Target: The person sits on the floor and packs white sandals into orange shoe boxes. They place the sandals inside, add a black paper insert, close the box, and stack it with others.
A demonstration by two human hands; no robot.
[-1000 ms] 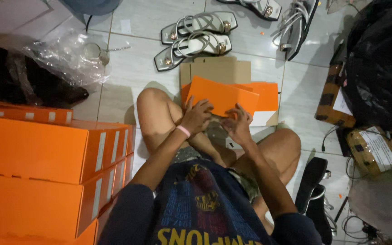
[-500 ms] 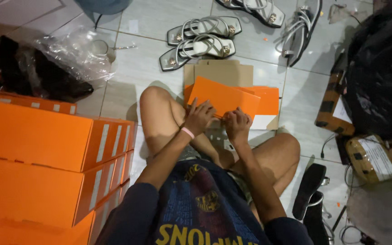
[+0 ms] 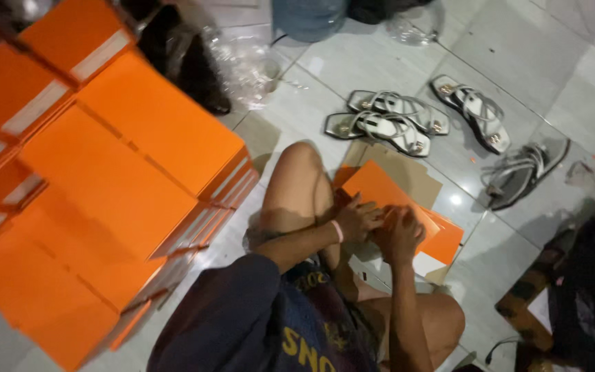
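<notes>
Head view. We sat on the pale tiled floor (image 3: 559, 76), legs folded, with a flat orange cardboard box blank (image 3: 380, 189) lying over a sheet of brown cardboard (image 3: 414, 176) just beyond our knee. Our left hand (image 3: 358, 219), a pink band at its wrist, and our right hand (image 3: 399, 238) met side by side at the blank's near edge, fingers curled onto the orange card and pressing it; we could not tell how firmly they gripped. A stack of closed orange boxes (image 3: 105, 193) rose at the left. Silver strappy sandals (image 3: 387, 120) lay well apart on the tiles beyond, and crumpled clear plastic (image 3: 249, 62) lay near the top edge.
</notes>
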